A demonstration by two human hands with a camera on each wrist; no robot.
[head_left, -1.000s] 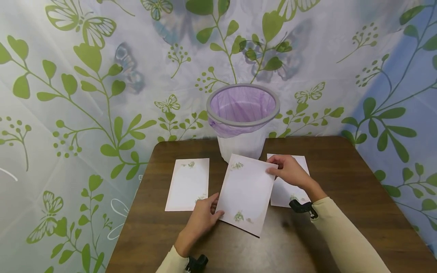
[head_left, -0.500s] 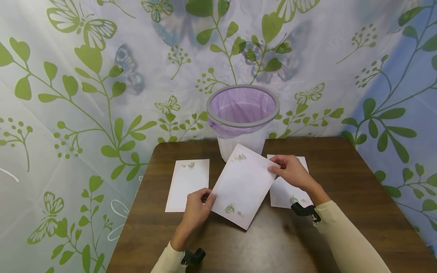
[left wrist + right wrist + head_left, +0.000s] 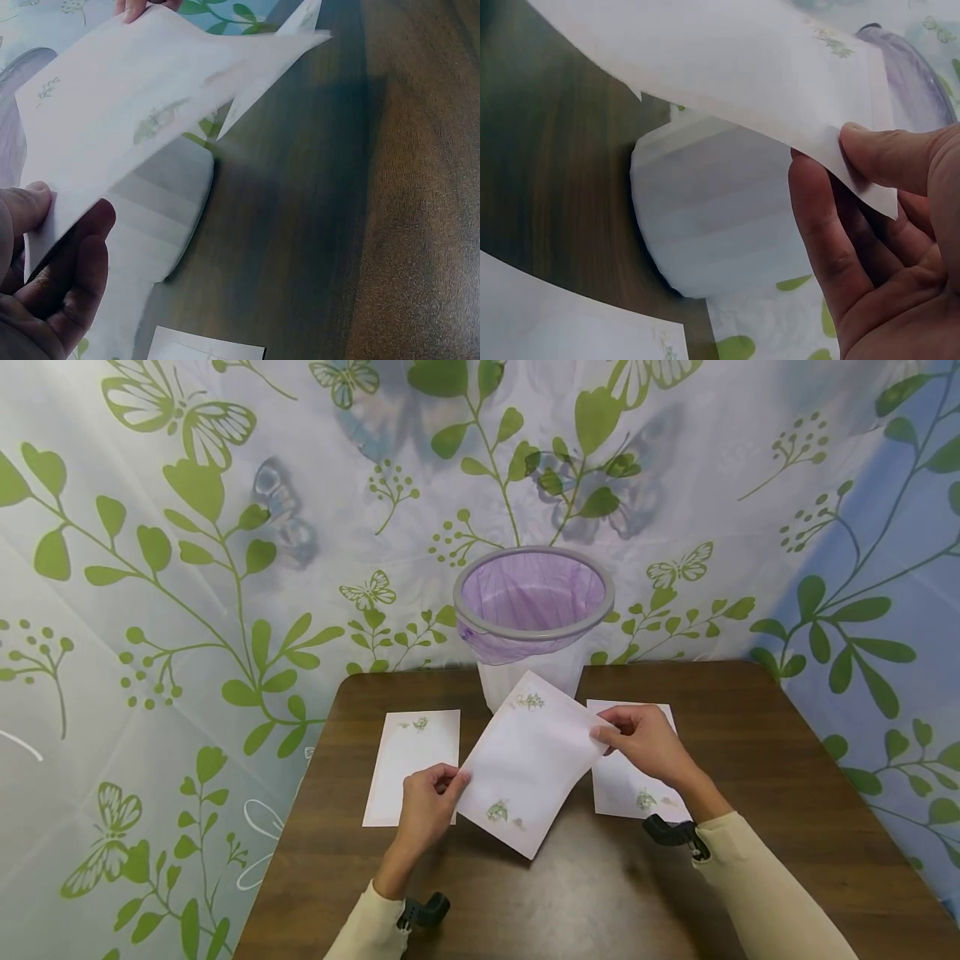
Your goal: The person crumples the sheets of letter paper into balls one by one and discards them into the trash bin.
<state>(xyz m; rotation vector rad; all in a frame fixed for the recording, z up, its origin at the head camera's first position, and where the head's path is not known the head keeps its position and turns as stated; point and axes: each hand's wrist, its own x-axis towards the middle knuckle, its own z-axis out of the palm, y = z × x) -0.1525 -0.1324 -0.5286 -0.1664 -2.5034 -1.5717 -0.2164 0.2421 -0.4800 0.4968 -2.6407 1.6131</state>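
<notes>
A pale sheet of paper point(image 3: 532, 764) with small green floral prints hangs tilted above the table, held between both hands. My left hand point(image 3: 426, 802) pinches its left corner, thumb on top and fingers beneath, as the left wrist view shows. At the opposite corner my right hand point(image 3: 648, 743) pinches it the same way; in the right wrist view the thumb point(image 3: 892, 154) lies on the printed face. The paper bows slightly between them. Similar sheets lie on the table: a left sheet point(image 3: 412, 756) partly behind my left hand, and a right sheet point(image 3: 626, 785) under my right hand.
A white bin point(image 3: 498, 681) with a grey rim and purple liner point(image 3: 532, 589) stands at the table's back edge, right behind the held paper. A leaf-and-butterfly patterned curtain point(image 3: 300, 527) hangs behind the brown wooden table point(image 3: 750, 735).
Both hands have turned the sheet clockwise and raised it from its lower position. My left hand has moved up and left with its corner; my right hand has shifted slightly right.
</notes>
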